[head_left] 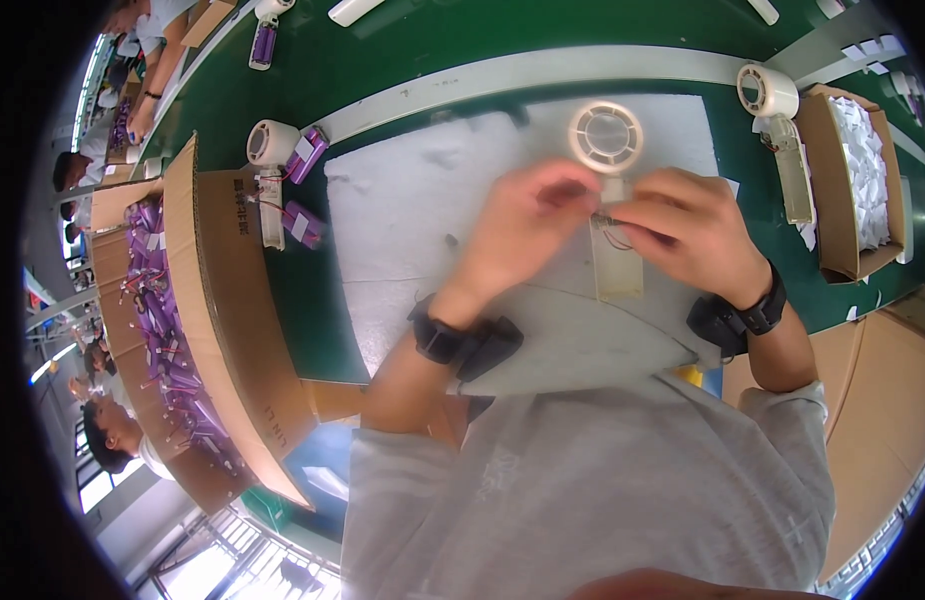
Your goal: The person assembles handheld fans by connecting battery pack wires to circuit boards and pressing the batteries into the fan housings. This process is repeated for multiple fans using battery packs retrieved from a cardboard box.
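A cream handheld fan lies on the white foam sheet, its round head away from me and its open hollow handle toward me. Above the top of that handle, my two hands meet. My right hand is closed, thumb and fingertips pinching thin wires beside a small dark part. Blurred by motion, my left hand has its fingers curled to the thumb at the same spot; what they hold cannot be made out. Black bands are strapped round both wrists.
To the left stands a cardboard box of purple battery packs. Another fan with purple packs lies beside the sheet. At right are a fan and a carton of white pieces. A pale rail crosses behind; people sit far left.
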### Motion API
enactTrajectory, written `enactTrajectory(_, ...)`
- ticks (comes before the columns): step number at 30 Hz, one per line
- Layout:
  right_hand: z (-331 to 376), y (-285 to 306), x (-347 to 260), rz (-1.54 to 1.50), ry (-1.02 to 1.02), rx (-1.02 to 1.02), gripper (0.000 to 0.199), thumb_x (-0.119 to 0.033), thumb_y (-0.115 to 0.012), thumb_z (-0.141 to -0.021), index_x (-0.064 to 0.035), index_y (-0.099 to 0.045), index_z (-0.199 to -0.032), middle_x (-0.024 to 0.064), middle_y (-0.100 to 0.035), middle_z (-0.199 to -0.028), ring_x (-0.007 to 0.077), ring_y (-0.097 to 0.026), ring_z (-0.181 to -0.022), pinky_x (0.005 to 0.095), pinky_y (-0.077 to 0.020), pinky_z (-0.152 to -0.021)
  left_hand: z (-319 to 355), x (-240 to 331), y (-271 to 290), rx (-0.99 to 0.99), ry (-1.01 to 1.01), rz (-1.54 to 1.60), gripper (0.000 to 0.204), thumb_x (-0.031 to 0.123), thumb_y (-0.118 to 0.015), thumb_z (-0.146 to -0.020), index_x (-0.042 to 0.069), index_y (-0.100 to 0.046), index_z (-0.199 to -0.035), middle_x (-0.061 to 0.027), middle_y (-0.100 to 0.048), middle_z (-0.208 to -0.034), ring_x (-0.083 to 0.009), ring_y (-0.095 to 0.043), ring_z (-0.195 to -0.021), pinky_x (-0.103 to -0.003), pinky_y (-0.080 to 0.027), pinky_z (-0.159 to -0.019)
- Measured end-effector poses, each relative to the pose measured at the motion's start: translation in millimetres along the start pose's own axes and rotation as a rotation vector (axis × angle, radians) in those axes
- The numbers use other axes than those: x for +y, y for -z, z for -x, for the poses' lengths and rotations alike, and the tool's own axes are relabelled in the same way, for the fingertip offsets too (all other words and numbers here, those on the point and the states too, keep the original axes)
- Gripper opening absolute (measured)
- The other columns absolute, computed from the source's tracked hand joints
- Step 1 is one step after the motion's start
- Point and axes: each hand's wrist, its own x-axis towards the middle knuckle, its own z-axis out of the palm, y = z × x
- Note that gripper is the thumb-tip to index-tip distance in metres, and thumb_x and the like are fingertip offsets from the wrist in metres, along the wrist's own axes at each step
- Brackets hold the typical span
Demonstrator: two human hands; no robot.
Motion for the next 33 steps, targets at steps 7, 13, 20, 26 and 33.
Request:
enactTrajectory(7,-1.7,-2.5,0.6,-0.045,-0.052,0.013,0.023,-0.001,-0.076,-0.069,-0.0067,-0.069,-0.091,0.0075,-0.062,-0.084,0.0259,-0.062,-0.066,0.0326,-0.0506,-0.057,1.4,-1.6,2.3,-0.022,-0.018,-0.035,0.019,-0.002,-0.062,-0.092,0.001,-0.061,-0.11,-0.003,-0.066,-0.105,-0.0087,-0.062,-0.095,-0.025,-0.052,-0.082)
enactTrajectory(13,-0.7,-3.4,2.5,-0.077,-0.125,0.003,0.023,-0.001,-0.075,-0.071,-0.0054,-0.068,-0.092,0.0081,-0.062,-0.083,0.0257,-0.061,-0.064,0.032,-0.05,-0.057,2.9,-0.5,8.5,-0.072,-0.03,-0.044,0.024,-0.005,-0.058,-0.091,0.001,-0.061,-0.114,-0.0031,-0.065,-0.106,-0.0091,-0.061,-0.096,-0.026,-0.052,-0.084)
enactTrajectory(20,-1.9,-7.9,0.4,-0.092,-0.142,0.079,0.021,-0.002,-0.076,-0.073,-0.0047,-0.067,-0.092,0.008,-0.063,-0.082,0.0241,-0.062,-0.063,0.0311,-0.0493,-0.055,3.0,1.4,11.1,-0.101,-0.023,0.058,0.035,-0.012,-0.049,-0.086,0.001,-0.061,-0.116,-0.0048,-0.064,-0.105,-0.0107,-0.061,-0.093,-0.027,-0.051,-0.083)
enactTrajectory(26,-1.8,-8.7,-1.5,-0.056,-0.12,0.094,0.02,-0.003,-0.077,-0.074,-0.0043,-0.067,-0.092,0.0077,-0.063,-0.081,0.0229,-0.062,-0.063,0.0304,-0.0493,-0.054,3.7,1.6,11.2,-0.099,-0.045,0.017,0.033,-0.011,-0.048,-0.089,0.0,-0.061,-0.118,-0.0043,-0.064,-0.11,-0.0105,-0.06,-0.097,-0.027,-0.052,-0.084)
enactTrajectory(33,-0.9,-8.7,-5.1,-0.039,-0.181,0.086,0.018,-0.003,-0.078,-0.074,-0.0026,-0.065,-0.087,0.0076,-0.063,-0.081,0.0214,-0.062,-0.062,0.0297,-0.0495,-0.054,3.8,4.9,5.2,-0.051,-0.012,-0.058,0.03,-0.006,-0.062,-0.088,0.001,-0.062,-0.118,-0.0035,-0.066,-0.108,-0.0102,-0.061,-0.092,-0.026,-0.052,-0.083)
